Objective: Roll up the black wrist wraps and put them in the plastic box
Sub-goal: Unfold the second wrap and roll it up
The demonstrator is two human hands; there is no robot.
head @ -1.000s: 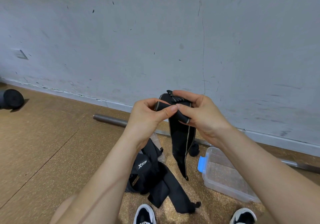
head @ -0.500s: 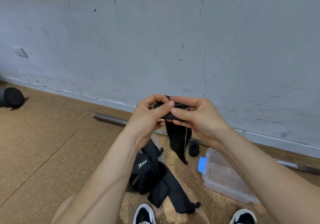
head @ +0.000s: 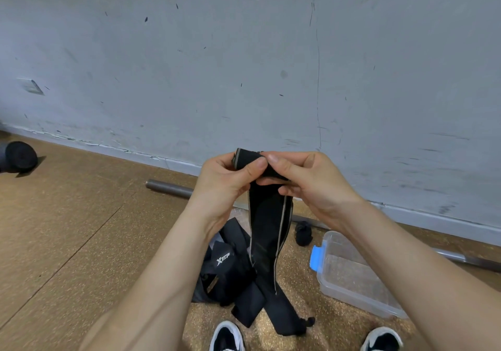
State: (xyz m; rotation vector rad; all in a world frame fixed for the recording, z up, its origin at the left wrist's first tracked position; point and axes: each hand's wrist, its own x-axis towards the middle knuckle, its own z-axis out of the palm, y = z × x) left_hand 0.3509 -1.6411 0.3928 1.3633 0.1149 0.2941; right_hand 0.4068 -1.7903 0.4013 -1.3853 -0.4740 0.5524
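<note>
Head view, wrap: I've got the black wrist wrap (head: 267, 228) up in front of me. The rolled start is at the top and the tail hangs down over the pile; I can't tell if its end touches.
Left grip: my left hand (head: 225, 180) is closed on the roll, thumb on the near face, fingers curled behind.
Right grip: my right hand (head: 311, 180) pinches the same roll from the other side, with the thumb tips meeting.
Step, as I read it: rolling, and early, since most of the strap hangs loose.
Doing it well: I'd hold tension on the tail, turn the roll evenly with both thumbs and line up the pale edges so it doesn't cone.
Risk: if the pinch slackens, I think the core springs open.
Box: the plastic box (head: 349, 269) sits lidless on the floor (head: 67, 228) at my right, with its blue latch (head: 315, 257) facing the pile.
Pile: more black wraps (head: 235, 274) are heaped just beyond my shoes (head: 226, 335).
Small roll: a small black bundle (head: 303, 232) lies near the box's far corner.
Room: there's speckled brown flooring and a scuffed grey wall (head: 244, 66). A metal bar (head: 168, 188) lies along the floor's wall edge, and a dark cylinder (head: 20, 157) lies at its far left.
</note>
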